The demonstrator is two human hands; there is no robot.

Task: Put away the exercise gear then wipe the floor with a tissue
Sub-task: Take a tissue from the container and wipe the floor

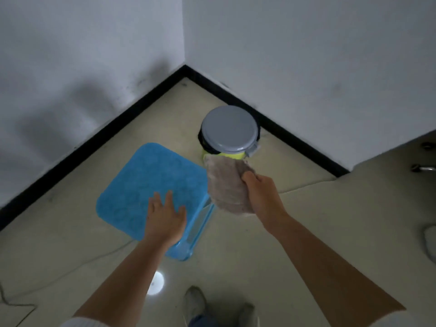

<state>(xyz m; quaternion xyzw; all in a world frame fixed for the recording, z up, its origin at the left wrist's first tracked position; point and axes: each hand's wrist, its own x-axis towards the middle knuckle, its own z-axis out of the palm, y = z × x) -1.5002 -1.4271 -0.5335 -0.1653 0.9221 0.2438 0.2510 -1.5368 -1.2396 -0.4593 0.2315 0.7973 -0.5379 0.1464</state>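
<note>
Right grip (262, 192) pinching crumpled grey-brown tissue (226, 185), left grip (166, 217) flat on blue textured box lid (141, 175); I'd worry the closed round grey bin lid (230, 129) blocks the drop.

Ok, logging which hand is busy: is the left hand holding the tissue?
No, the right hand grips the crumpled tissue, while the left hand rests flat on the blue lid.

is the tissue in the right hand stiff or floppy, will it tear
Probably floppy: the tissue sags in crumpled folds from the right hand. Likely very light, as a pinch carries it. Looks thin, so may tear.
</note>
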